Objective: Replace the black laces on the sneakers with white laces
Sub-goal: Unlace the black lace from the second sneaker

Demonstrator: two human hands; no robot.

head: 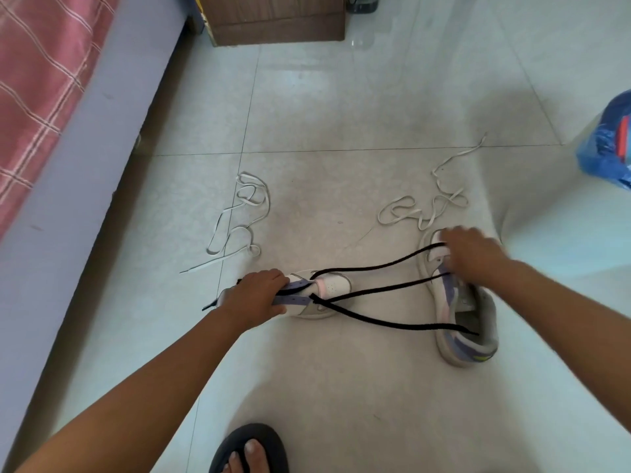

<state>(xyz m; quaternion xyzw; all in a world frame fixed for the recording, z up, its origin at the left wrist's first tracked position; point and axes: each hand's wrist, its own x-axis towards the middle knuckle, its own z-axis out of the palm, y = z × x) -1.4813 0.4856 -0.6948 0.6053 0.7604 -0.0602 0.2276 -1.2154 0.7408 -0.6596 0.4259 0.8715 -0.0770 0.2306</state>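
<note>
- Pale floor tiles carry everything I see, and both sneakers sit low in my view.
- My left hand grips the left sneaker at its lace panel, fingers curled over the purple eyelet strips.
- My right hand lies on the toe end of the right sneaker; motion blur hides the fingers, so I cannot tell whether it pinches a lace or just presses.
- Black laces stretch between the two shoes, running from the left shoe's lower eyelets across to the right one, one end trailing into its heel opening.
- I judge the removal only partly done: the upper eyelets on the left shoe look bare, yet black lace remains threaded.
- Two white laces and lie loose on the floor beyond the shoes, not yet threaded.
- Farther out: a bed edge, a wooden cabinet, a blue bag, and my sandalled foot.
</note>
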